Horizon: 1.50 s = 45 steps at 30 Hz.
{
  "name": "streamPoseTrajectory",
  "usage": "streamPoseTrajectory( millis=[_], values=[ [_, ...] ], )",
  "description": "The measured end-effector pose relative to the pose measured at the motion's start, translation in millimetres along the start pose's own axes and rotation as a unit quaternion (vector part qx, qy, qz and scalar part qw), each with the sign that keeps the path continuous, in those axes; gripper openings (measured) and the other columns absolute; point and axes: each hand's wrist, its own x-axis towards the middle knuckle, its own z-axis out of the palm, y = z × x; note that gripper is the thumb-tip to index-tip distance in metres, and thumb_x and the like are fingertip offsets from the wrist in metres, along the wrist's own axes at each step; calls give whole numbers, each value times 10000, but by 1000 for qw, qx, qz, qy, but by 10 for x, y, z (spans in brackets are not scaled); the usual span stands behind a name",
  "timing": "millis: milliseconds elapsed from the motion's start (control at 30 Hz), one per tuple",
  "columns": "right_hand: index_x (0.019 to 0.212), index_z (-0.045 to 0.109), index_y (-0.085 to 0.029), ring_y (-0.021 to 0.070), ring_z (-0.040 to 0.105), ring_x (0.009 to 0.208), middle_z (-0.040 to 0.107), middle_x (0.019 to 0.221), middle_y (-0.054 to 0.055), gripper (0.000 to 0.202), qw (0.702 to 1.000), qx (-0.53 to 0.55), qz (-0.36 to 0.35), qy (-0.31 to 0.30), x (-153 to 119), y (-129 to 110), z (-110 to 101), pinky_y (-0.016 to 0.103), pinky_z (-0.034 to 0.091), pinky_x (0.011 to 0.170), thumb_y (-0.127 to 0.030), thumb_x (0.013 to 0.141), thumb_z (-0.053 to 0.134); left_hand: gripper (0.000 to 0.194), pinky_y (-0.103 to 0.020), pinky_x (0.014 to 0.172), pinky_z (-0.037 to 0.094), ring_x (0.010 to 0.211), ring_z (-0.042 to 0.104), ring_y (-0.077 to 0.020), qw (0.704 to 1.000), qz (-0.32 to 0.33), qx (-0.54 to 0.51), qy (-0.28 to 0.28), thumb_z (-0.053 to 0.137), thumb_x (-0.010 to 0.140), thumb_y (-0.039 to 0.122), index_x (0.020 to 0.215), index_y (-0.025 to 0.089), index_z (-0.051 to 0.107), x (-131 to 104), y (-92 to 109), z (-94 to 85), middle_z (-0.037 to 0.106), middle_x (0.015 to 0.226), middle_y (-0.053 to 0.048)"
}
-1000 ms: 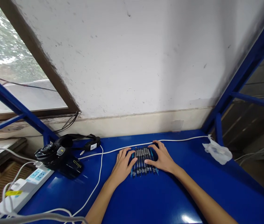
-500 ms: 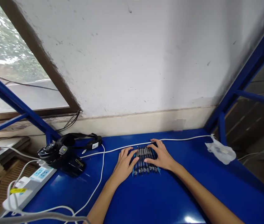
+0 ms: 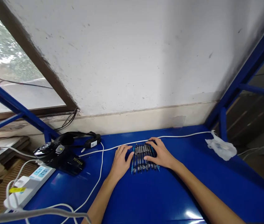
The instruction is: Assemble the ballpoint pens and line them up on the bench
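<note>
Row of pens (image 3: 142,158) lies flat on the surface (image 3: 150,199), between your two hands. Each pen's long axis runs roughly away from you, side by side; the row itself stretches across, from your left hand (image 3: 120,161) to your right hand (image 3: 161,154). Right hand is nearer: it overlaps the row's right part, thumb over the pens, index finger by their far ends. Whether it presses or just hovers, can't tell. Left hand sits just beside the row's left end, thumb tip next to the blue pen (image 3: 132,165) there; contact unclear. Your hands are apart from each other, thumb and fingers spread on both, neither clamped on anything. White cable (image 3: 110,149) passes just beyond your fingertips, past the pens' far ends.
</note>
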Motion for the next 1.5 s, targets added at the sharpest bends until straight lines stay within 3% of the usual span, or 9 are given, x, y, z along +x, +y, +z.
streamPoseTrajectory(
  millis=[133, 233, 533, 800, 1033, 1167, 1267, 1333, 1500],
  values=[
    [1384, 601, -257, 316, 562, 1335, 605, 1367, 140, 436, 996, 42, 19, 73, 11, -14, -40, 499, 469, 1170, -566, 1088, 519, 266, -443, 952, 504, 1007, 668, -259, 1000, -23, 14, 9, 657, 1023, 471, 1197, 270, 664, -1, -16, 2, 685, 985, -34],
    [1281, 620, -250, 298, 615, 1227, 657, 1246, 120, 344, 990, 69, 33, 122, 26, -9, -69, 470, 498, 1105, -507, 1119, 459, 270, -436, 926, 494, 990, 667, -258, 999, -29, 16, -8, 642, 1023, 436, 1241, 275, 649, -10, -26, -3, 675, 951, -21],
    [1075, 645, -242, 264, 649, 970, 691, 1038, 86, 378, 977, 115, 81, 160, 29, 7, -71, 420, 524, 904, -545, 1120, 422, 386, -408, 878, 498, 885, 661, -226, 998, -54, 32, -5, 610, 896, 180, 1267, 279, 639, -22, -88, -48, 689, 955, -3],
    [1000, 653, -233, 240, 643, 864, 692, 929, 55, 385, 974, 116, 87, 175, 30, -9, -90, 373, 518, 816, -556, 1100, 469, 177, -399, 847, 518, 823, 672, -211, 997, -49, 57, 27, 620, 911, 225, 1046, 258, 730, -14, -141, -129, 719, 883, -5],
    [924, 653, -233, 206, 597, 768, 659, 834, 27, 363, 968, 128, 70, 203, -10, -53, -133, 346, 489, 738, -544, 1073, 544, 197, -398, 859, 550, 792, 654, -201, 997, -43, 23, 63, 621, 923, 241, 1072, 241, 749, 4, -160, -115, 702, 836, -10],
    [709, 573, -236, 168, 535, 623, 585, 665, -5, 432, 954, 156, 35, 253, -13, -460, -337, 325, 435, 626, -520, 1022, 664, 270, -370, 854, 566, 834, 654, -193, 995, 5, -24, 101, 574, 1004, 268, 1215, 250, 742, 13, -121, -153, 688, 938, -36],
    [565, 469, -234, 135, 464, 479, 499, 519, -21, 584, 938, 213, -54, 267, -117, -1049, -557, 319, 369, 526, -530, 1027, 669, 262, -380, 922, 562, 969, 678, -211, 990, 41, -43, 124, 558, 1049, 273, 1258, 262, 717, 3, -68, -194, 688, 1073, -67],
    [567, 518, -249, 156, 500, 478, 504, 524, -7, 594, 938, 236, -100, 235, -276, -1427, -635, 348, 444, 540, -619, 1011, 653, 223, -398, 968, 554, 1046, 677, -228, 987, 52, -46, 146, 571, 1057, 274, 1231, 254, 709, -5, -44, -213, 684, 1113, -80],
    [751, 710, -350, 318, 700, 729, 605, 670, 68, 522, 973, 151, -102, 142, -859, -1788, -399, 466, 610, 534, -863, 834, 659, 134, -431, 1018, 538, 1122, 654, -251, 976, 44, -23, 211, 618, 1050, 277, 1161, 228, 675, -14, -53, -227, 673, 1131, -95]
  ],
)
